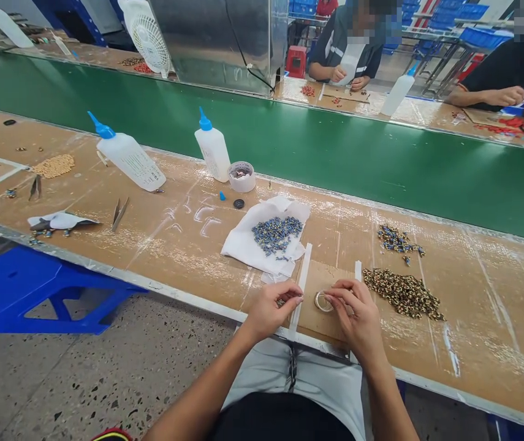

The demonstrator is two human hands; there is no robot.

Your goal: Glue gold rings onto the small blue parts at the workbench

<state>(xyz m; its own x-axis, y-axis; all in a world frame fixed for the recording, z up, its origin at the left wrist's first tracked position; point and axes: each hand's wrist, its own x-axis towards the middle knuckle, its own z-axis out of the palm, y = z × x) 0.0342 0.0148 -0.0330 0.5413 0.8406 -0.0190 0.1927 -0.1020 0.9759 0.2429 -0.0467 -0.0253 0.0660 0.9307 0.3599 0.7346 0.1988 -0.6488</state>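
My left hand [276, 306] is closed in a pinch at the left edge of a cardboard work pad [323, 327]. What its fingertips hold, if anything, is too small to name. My right hand [356, 309] pinches over the pad, its fingertips at the edge of a small shiny ring-shaped piece [320, 301]; whether they grip it or something tiny beside it is unclear. Just beyond my left hand, small blue-and-gold parts [276, 234] lie heaped on a white cloth [238, 242]. To the right of my right hand spreads a pile of small dark gold parts [402, 294].
Another blue-and-gold pile [397, 240] lies behind the dark one. Two blue-tipped squeeze bottles [214, 153], a tape roll [242, 177] and tweezers [120, 214] are farther left. A green conveyor belt [312, 144] runs behind. Two people sit across it. A blue stool [36, 291] stands left.
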